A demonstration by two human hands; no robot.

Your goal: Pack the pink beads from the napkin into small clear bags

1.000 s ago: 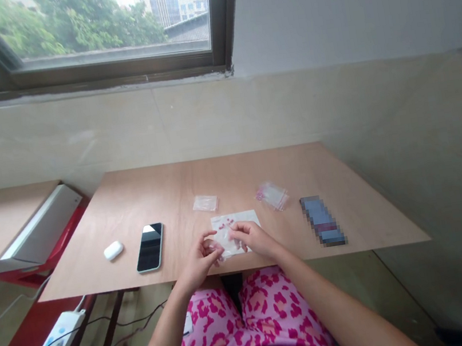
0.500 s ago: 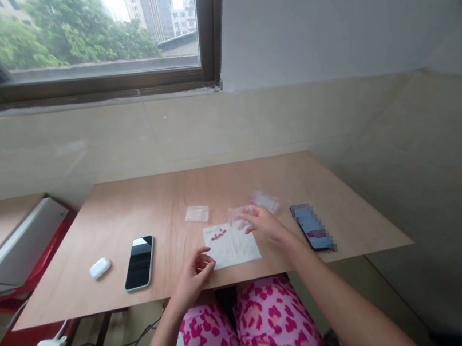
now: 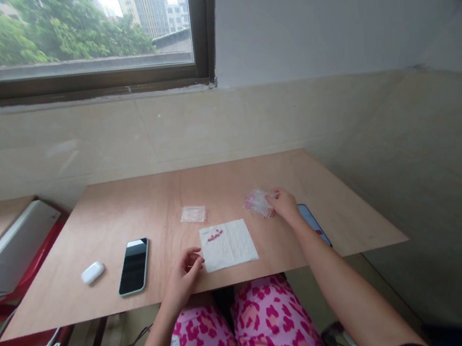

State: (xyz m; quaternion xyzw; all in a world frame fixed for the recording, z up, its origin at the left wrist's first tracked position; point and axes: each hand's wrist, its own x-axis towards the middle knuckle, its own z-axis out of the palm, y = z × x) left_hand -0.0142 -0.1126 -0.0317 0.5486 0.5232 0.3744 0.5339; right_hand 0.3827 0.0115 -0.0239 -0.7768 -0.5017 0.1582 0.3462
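Observation:
A white tissue (image 3: 236, 250) lies flat on the table in front of me. Several small red beads (image 3: 215, 235) rest in a short line near its upper left corner. My left hand (image 3: 188, 267) is by the tissue's left edge, fingers loosely curled and apart from the thumb, holding nothing. To the right, my right hand (image 3: 283, 205) has thumb and fingers closed on a clear plastic bag (image 3: 270, 197) at a small pile of clear bags (image 3: 257, 202) with pink edges. Overlap hides where the held bag ends and the pile begins.
Another flat clear packet (image 3: 193, 214) lies behind the tissue. A phone (image 3: 134, 266) and a white earbud case (image 3: 93, 273) are on the left. A second phone (image 3: 316, 227) is partly hidden beneath my right forearm. The table (image 3: 140, 201) reaches toward the wall.
My right hand has moved right, carrying the clear bag from above the tissue to the pile of bags. My left hand has drawn slightly left, off the tissue's edge.

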